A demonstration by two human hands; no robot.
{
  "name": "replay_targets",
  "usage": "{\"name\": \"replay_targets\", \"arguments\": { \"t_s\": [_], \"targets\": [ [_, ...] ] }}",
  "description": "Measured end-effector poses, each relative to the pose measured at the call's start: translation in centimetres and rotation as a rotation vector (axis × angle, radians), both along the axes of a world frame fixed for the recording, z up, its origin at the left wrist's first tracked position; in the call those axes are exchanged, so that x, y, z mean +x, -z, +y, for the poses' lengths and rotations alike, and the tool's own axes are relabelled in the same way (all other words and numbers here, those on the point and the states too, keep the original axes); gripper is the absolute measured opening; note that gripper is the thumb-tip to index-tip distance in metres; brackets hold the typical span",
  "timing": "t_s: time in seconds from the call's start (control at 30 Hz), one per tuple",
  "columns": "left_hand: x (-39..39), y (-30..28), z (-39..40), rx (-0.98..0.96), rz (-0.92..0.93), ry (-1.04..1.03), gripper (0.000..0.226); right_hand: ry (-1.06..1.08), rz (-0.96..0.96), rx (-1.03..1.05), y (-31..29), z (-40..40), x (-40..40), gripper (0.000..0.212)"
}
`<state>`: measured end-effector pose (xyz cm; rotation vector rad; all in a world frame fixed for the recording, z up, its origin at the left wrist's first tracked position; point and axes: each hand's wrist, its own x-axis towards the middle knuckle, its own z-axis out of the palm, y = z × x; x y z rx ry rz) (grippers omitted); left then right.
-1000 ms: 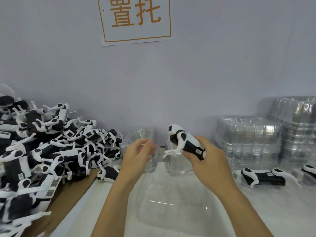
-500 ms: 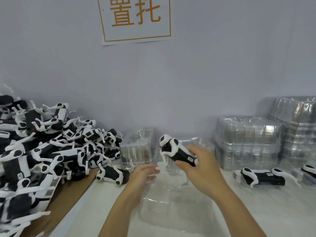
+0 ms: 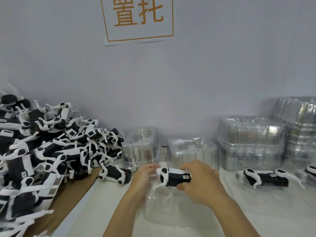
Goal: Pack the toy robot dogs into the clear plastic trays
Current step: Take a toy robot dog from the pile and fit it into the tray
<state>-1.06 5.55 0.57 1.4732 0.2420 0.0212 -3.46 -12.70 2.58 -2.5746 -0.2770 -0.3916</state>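
Note:
A black-and-white toy robot dog (image 3: 174,177) lies sideways in my right hand (image 3: 196,182), which grips its body just above the far end of a clear plastic tray (image 3: 171,212) flat on the table. My left hand (image 3: 145,178) holds the tray's far left edge beside the dog's head. A big heap of toy robot dogs (image 3: 42,151) fills the left side. One loose dog (image 3: 114,174) lies just left of my left hand. Another dog (image 3: 265,177) rests in a tray at the right.
Two small stacks of clear trays (image 3: 142,146) (image 3: 191,151) stand behind my hands against the wall. Taller tray stacks (image 3: 251,141) (image 3: 301,127) rise at the right. A brown cardboard sheet (image 3: 71,194) lies under the heap. A paper sign (image 3: 138,19) hangs on the wall.
My right hand has lowered the dog from chest height toward the tray and turned it level. My left hand dropped from the back tray stack to the flat tray's edge.

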Motion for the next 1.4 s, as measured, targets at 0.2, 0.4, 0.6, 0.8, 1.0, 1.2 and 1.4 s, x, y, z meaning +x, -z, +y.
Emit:
{"name": "replay_targets", "arguments": {
  "t_s": [0.2,0.4,0.6,0.8,1.0,1.2,1.4],
  "targets": [
    [-0.45,-0.21,-0.17,-0.04,0.024,0.01,0.023,-0.002,0.0,0.037,0.48,0.08,0.21,0.021],
    [-0.57,0.0,0.09,0.015,0.036,0.131,0.025,-0.013,0.028,0.078,0.57,0.05,0.24,0.028],
    [-0.77,-0.33,-0.1,0.003,0.028,0.162,0.021,0.012,0.009,0.064,0.61,0.13,0.17,0.03],
    [-0.92,-0.54,-0.16,-0.008,0.026,0.166,0.023,0.011,0.009,0.061,0.48,0.21,0.04,0.026],
    [-0.99,-0.66,-0.18,-0.025,0.017,0.174,0.021,0.021,0.004,0.058,0.52,0.14,0.15,0.029],
    [-0.8,-0.59,-0.1,0.097,0.037,0.171,0.016,0.027,0.016,0.045,0.68,0.14,0.29,0.04],
    [-0.58,-0.38,-0.09,0.138,0.036,0.162,0.017,0.027,0.01,0.009,0.85,0.1,0.42,0.037]
  ]
}}
